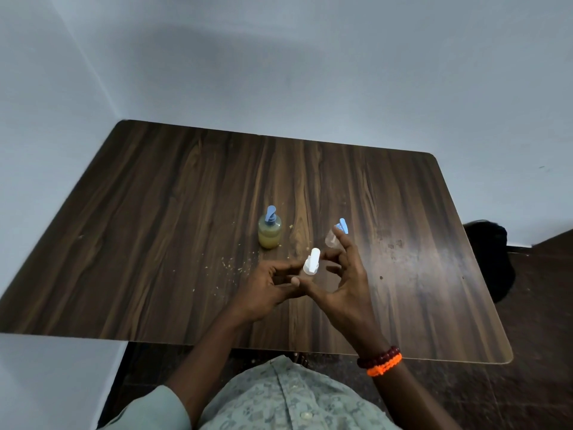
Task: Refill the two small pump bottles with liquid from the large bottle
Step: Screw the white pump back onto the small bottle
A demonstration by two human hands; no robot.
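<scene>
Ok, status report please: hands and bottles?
Left hand pinches white pump; right hand open beside it. Yellow bottle upright, blue pump on. Clear bottle behind right fingers. Crumbs on table.

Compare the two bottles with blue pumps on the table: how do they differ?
The left bottle holds yellowish liquid; the right bottle looks clear and empty. The left bottle stands free in full view; the right bottle is partly hidden behind the fingers of the right hand. Crumbs lie around the left bottle. Both are small, stand on the table and carry blue pump tops.
</scene>
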